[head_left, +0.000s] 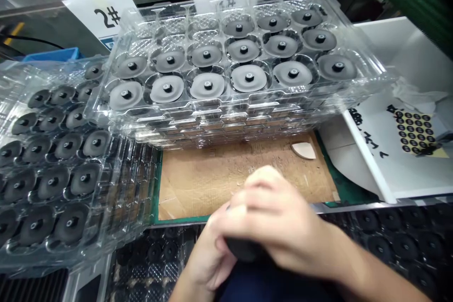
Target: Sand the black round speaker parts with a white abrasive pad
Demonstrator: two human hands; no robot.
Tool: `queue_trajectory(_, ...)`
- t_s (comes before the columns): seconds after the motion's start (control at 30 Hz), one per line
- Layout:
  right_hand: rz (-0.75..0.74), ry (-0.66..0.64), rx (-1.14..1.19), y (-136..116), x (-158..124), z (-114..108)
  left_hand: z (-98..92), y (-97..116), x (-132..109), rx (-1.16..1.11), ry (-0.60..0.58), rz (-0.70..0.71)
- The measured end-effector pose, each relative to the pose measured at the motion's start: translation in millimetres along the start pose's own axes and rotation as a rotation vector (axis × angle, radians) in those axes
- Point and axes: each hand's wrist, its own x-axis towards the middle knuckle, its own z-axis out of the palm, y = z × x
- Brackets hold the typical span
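My right hand (276,217) is curled over a dark round part (244,249), its fingers bent and slightly blurred. From below and the left, my left hand (214,247) closes on the same part, with most of its fingers hidden by the right hand. Only the part's dark lower edge shows, so its full shape is hidden. Beyond my hands lies a brown cardboard sheet (198,179) on a green mat. Behind that stands a stack of clear plastic trays (226,104), with dark round discs (248,78) with small hubs in the top one.
More disc-filled clear trays (106,188) stand at the left. A white bin (368,160) at the right holds a sheet of round black stickers (414,132) and small black scraps. A pale curved piece (304,150) lies on the cardboard. Paper signs (102,14) stand behind the trays.
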Motion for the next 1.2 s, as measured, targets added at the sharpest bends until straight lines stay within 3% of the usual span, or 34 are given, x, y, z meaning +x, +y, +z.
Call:
queue_trajectory(0.17,0.727,0.122,0.015,60,-33,20,-4.7,0,3,-0.164,-0.112,-0.027)
queue_trajectory(0.27,0.824,0.094,-0.008,86,-68,46,-7.9,0,6,-0.168,-0.081,0.014)
queue_trajectory(0.4,0.880,0.115,-0.049,86,-105,75,-10.5,-1,9,-0.154,-0.015,0.031)
queue_trajectory(0.57,0.871,0.168,-0.080,82,-114,82,-10.5,-3,10,-0.153,0.022,0.050)
queue_trajectory(0.7,0.832,0.216,-0.047,86,-92,60,-5.9,-4,6,-0.140,0.027,0.049)
queue_trajectory(0.8,0.777,0.295,-0.001,59,-60,36,-2.6,-6,2,-0.126,0.045,0.051)
queue_trajectory(0.87,0.607,0.372,0.032,28,-39,25,-2.5,-7,0,-0.116,0.046,0.069)
queue_trajectory(0.97,0.316,0.232,0.048,-11,-20,18,-4.6,-9,-3,-0.093,0.051,0.074)
queue_trajectory(1.07,0.324,-0.007,0.084,-23,-12,17,-4.4,-10,-4,-0.082,0.069,0.049)
queue_trajectory(1.1,0.333,-0.023,0.070,-22,-11,17,-3.1,-10,-5,-0.080,0.070,0.045)
queue_trajectory(1.2,0.270,0.121,-0.009,-20,-11,18,2.5,-8,-6,-0.088,0.076,0.036)
